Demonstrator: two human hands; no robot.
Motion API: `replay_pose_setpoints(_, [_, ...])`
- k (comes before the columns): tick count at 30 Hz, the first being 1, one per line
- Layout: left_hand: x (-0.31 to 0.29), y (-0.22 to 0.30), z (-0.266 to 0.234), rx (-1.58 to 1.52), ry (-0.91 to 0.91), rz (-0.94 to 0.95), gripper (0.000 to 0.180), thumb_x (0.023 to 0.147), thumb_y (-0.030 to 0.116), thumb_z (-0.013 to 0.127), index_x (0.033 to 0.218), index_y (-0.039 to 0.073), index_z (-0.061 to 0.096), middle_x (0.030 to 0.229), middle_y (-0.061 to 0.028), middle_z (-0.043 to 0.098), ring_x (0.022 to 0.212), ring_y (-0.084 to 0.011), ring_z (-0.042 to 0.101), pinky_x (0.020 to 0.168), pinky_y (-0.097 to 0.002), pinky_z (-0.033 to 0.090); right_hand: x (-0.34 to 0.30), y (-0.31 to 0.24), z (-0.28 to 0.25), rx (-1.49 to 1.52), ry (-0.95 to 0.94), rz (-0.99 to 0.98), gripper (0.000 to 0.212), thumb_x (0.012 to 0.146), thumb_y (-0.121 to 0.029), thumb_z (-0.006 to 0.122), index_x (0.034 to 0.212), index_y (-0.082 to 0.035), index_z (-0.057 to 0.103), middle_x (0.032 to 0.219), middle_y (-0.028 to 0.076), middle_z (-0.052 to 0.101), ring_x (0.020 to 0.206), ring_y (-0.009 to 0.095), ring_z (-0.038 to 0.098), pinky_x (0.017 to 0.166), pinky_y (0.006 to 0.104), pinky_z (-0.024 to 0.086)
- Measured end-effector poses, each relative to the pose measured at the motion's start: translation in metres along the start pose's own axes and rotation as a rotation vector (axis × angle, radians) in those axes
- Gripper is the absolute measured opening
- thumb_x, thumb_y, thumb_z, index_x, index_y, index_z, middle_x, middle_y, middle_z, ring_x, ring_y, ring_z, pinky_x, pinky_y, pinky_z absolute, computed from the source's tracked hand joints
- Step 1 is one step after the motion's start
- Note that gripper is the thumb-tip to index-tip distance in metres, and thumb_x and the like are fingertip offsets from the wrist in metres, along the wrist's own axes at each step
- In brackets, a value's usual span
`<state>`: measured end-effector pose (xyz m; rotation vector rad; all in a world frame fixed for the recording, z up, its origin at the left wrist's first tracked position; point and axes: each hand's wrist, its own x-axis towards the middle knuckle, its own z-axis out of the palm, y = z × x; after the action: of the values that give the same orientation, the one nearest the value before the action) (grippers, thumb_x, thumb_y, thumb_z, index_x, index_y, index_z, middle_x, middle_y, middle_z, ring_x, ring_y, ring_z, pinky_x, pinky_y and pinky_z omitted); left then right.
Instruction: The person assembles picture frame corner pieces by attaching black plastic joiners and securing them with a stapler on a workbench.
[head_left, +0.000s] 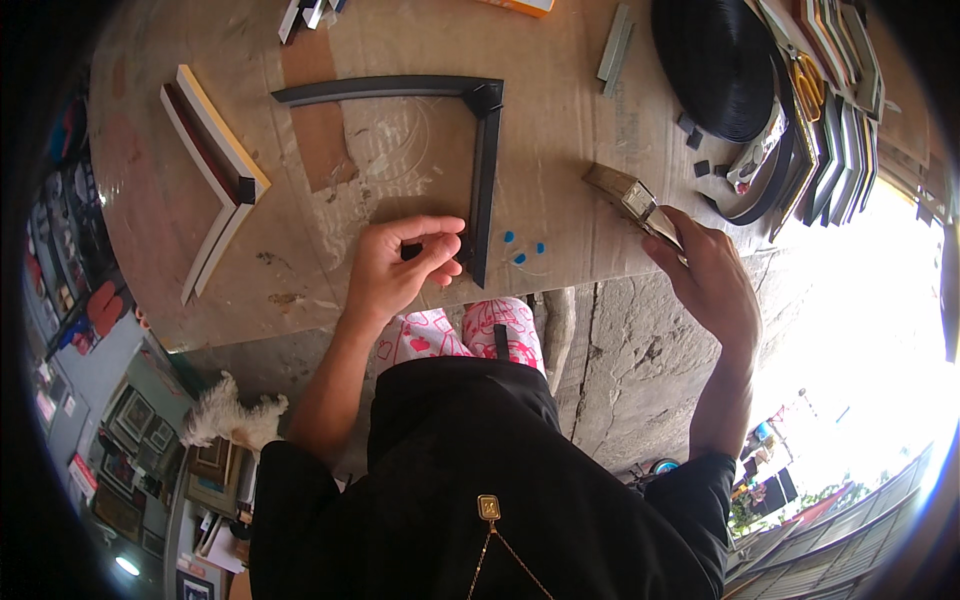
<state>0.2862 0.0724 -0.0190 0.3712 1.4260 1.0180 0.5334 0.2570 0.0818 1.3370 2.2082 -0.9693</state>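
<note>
A black L-shaped corner of frame moulding (486, 150) lies on the table, with a dark patch over its joint. Close to the lower end of its right leg is my left hand (405, 265), fingers curled and thumb pressed in. Something dark shows between thumb and palm, too hidden to name. My right hand (710, 275) grips a worn metal stapler (632, 195) by its rear end, the nose pointing up and left above the table. A few small blue bits (520, 258) lie between the hands.
Left on the table (400, 180) is a cream-and-brown moulding corner (225, 205). At the right are a large black strap roll (715, 65), small black squares (693, 138), yellow-handled scissors (808, 85) and several moulding samples (845, 150). A white dog (235, 415) stands at lower left.
</note>
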Motion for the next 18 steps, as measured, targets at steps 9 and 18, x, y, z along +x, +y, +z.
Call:
replay_pose_setpoints(9, [0.003,-0.005,0.004,0.176,-0.049,0.133,0.014,0.087,0.003,0.069,0.099,-0.004,0.068,0.072,-0.0056,0.067,0.058,-0.0081,0.063,0.051,-0.0212,0.052,0.004,0.005,0.005,0.015,0.021,-0.053,0.038,0.09,-0.023,0.065,0.114,0.006,0.059,0.082,0.025,0.066,0.076,0.037,0.068,0.068,0.0431,0.05])
replay_pose_setpoints(18, [0.003,-0.013,0.006,0.209,-0.025,0.215,0.013,0.086,0.004,0.071,0.097,-0.002,0.07,0.071,-0.0042,0.067,0.057,-0.0062,0.061,0.049,-0.0203,0.05,0.009,0.002,0.007,-0.023,-0.042,-0.046,0.035,0.086,-0.023,0.07,0.109,0.002,0.061,0.088,0.022,0.067,0.077,0.036,0.067,0.07,0.0425,0.051])
